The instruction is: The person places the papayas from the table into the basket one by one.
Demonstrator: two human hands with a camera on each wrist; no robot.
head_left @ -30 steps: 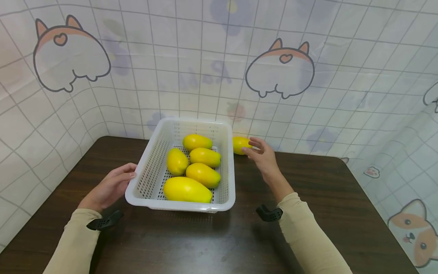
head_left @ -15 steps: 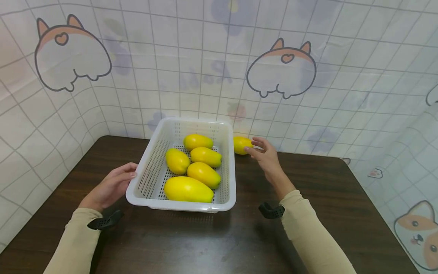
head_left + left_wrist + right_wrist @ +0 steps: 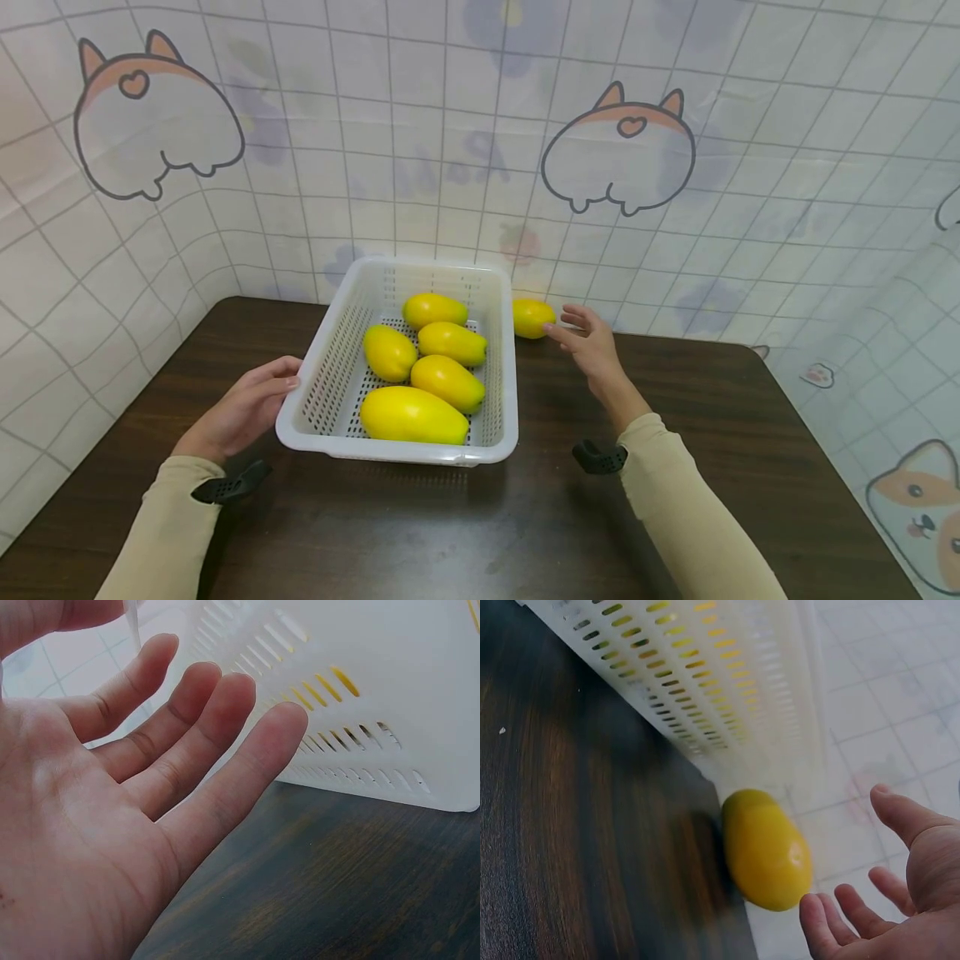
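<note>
A white perforated plastic basket [image 3: 318,392] stands on the dark table, holding several yellow papaya-like fruits [image 3: 414,415] with greenish ends. My left hand [image 3: 243,408] is at its left rim. In the left wrist view the thumb tip meets the rim and the loosely bent fingers [image 3: 225,712] lie along the outer wall. Just beyond the basket's right side lies another papaya-like fruit [image 3: 532,319], partly hidden by the rim in the head view. My right hand [image 3: 596,354] is right beside it, thumb and fingers spread, holding nothing; whether a fingertip touches the fruit I cannot tell.
The dark wooden table [image 3: 690,417] ends at the back against a white grid-patterned curtain [image 3: 465,150] with cartoon corgi prints. In the right wrist view the loose fruit [image 3: 769,851] lies by the table's back edge.
My right hand has drawn back slightly to the right, away from the loose fruit, its fingers no longer overlapping it. The left hand and the basket have stayed in place.
</note>
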